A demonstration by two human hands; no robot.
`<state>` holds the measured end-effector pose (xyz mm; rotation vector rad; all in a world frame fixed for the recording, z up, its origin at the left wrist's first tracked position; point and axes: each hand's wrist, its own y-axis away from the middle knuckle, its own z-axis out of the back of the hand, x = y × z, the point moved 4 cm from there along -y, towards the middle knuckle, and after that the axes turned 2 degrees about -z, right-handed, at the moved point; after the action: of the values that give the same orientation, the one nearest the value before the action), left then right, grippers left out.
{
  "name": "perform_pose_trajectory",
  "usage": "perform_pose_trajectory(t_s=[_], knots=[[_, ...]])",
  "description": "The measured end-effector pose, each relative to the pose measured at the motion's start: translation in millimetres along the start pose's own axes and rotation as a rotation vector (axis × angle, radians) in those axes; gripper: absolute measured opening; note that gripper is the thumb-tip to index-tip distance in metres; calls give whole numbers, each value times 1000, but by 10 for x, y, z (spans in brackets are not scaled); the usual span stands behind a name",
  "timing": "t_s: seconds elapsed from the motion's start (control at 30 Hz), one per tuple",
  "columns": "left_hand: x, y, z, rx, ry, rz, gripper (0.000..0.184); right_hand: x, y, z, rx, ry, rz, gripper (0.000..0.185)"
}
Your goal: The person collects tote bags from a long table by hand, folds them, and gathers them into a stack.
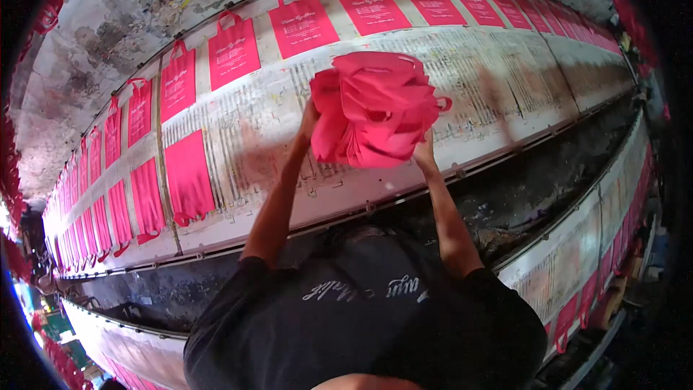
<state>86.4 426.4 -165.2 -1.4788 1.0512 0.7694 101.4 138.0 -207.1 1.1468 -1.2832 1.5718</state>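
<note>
A thick, loosely folded bundle of pink bags (375, 112) is held up over the long table (505, 112) in front of me. My left hand (310, 120) grips its left side, with the fingers mostly hidden by the fabric. At the lower right edge of the bundle, my right hand (424, 150) holds on, its fingers partly behind the bags. One handle loop sticks out on the bundle's right side. Left of the bundle, a plain pink bag (190, 177) lies flat on the table's near side.
Pink bags with white print (303, 25) lie in a row along the far side. More plain pink bags (146, 198) line the near left. A dark gap (520, 180) separates this table from another one (556, 274) at the lower right.
</note>
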Motion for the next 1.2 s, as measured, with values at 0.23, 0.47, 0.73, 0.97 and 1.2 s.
perform_pose_trajectory(t_s=[0.23,0.47,0.73,0.97,1.2], knots=[[-110,-1335,-11,375,-152,157,53,319,191,-48,-137,-460,-325,54],[39,17,39,-659,-467,37,29,-987,884,-246,-605,-675,-888,60],[623,2082,-1674,-227,1095,1303,78,-1123,1089,-326,-528,-754,-1022,49],[1174,1809,-1460,-1365,453,885,53,-1233,1857,-145,371,-280,-1081,31],[1124,2216,611,-582,17,999,23,873,344,-448,781,72,-373,5]])
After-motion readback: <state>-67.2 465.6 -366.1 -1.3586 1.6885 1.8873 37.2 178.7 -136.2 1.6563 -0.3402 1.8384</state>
